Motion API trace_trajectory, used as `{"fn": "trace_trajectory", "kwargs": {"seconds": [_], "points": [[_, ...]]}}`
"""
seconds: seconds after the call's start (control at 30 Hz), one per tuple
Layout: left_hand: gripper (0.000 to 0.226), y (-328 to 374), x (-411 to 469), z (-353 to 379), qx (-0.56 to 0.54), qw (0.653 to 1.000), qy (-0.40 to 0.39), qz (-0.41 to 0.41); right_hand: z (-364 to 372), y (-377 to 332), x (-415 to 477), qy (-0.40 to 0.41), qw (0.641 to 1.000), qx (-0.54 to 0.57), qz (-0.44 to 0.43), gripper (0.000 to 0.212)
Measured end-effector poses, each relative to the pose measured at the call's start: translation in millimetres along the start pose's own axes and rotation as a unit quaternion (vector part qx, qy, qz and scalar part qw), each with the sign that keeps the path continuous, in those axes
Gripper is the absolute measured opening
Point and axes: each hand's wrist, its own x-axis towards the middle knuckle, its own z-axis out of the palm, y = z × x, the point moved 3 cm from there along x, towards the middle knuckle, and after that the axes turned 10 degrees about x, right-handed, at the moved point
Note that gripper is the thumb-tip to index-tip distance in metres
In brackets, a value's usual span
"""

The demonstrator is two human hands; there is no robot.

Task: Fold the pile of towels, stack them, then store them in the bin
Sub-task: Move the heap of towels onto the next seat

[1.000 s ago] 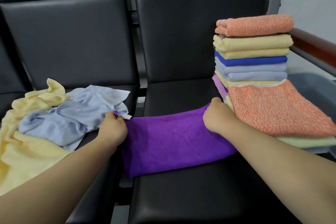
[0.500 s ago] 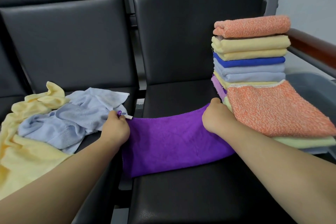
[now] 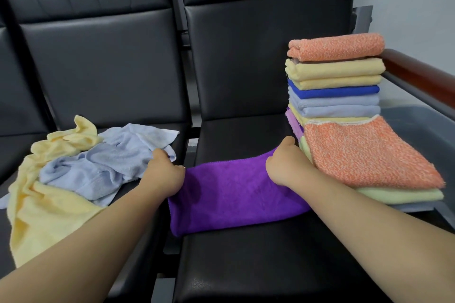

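Little has shifted since the earlier frame: the purple towel [image 3: 236,192] still lies folded once on the seat [image 3: 246,265]. Left hand [image 3: 163,174] and right hand [image 3: 283,167] grip its far corners with curled fingers. Right of the purple towel stands the folded stack [image 3: 334,81]; left of it lie two unfolded towels [image 3: 105,165]. Storing in the bin appears not yet begun.

Both hands grip a purple towel [image 3: 234,189] spread on the black seat [image 3: 246,265], the left hand [image 3: 163,174] at its left end, the right hand [image 3: 283,165] at its right. Loose towels [image 3: 81,170] lie left; a folded stack [image 3: 334,86] stands right.
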Motion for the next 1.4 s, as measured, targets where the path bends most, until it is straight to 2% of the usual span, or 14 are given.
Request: {"fn": "trace_trajectory", "kwargs": {"seconds": [0.1,0.2,0.27,0.33,0.43,0.57,0.67,0.77,1.0,1.13,1.27,1.4], "points": [[0.042,3.3,-14.5,-6.3,0.084,0.995,0.009,0.045,-0.7,-0.6,-7.9,0.014,0.997,-0.033,-0.062,0.049],[0.032,13.7,-26.4,-3.5,0.126,0.984,0.003,0.122,5.2,0.1,-18.3,0.005,0.983,-0.113,-0.148,0.046],[0.028,21.7,-34.8,6.1,0.139,0.974,-0.04,0.175,11.0,0.4,-23.5,-0.028,0.968,-0.132,-0.211,0.039],[0.028,27.7,-42.3,19.3,0.182,0.959,-0.077,0.202,14.7,2.7,-28.5,-0.088,0.957,-0.141,-0.239,0.031],[0.039,36.8,-47.1,34.8,0.251,0.938,-0.108,0.215,13.7,8.6,-31.1,-0.113,0.949,-0.176,-0.238,0.026],[0.049,60.2,-44.9,48.0,0.29,0.914,-0.101,0.266,7.7,14.2,-39.5,-0.12,0.946,-0.209,-0.214,0.028],[0.055,77.4,-38.8,59.9,0.299,0.892,-0.113,0.319,5.9,20.5,-42.8,-0.136,0.949,-0.194,-0.209,0.015],[0.055,88.3,-33.2,69.0,0.298,0.878,-0.116,0.357,4.1,28.6,-47.5,-0.146,0.952,-0.16,-0.218,0.019],[0.054,83.1,-37.1,73.1,0.246,0.891,-0.086,0.371,0.6,38.1,-58.6,-0.178,0.95,-0.094,-0.24,0.017],[0.055,75.1,-43.7,61.9,0.222,0.916,-0.044,0.331,-2.4,39.2,-59.9,-0.173,0.951,-0.093,-0.238,0.011],[0.06,54.5,-66.3,60.4,0.241,0.931,-0.066,0.267,-7.0,43.8,-62.2,-0.167,0.95,-0.142,-0.223,0.018],[0.069,38.5,-80.6,60.3,0.226,0.933,-0.077,0.269,-9.9,51.2,-65.8,-0.173,0.954,-0.14,-0.198,0.019]]}}
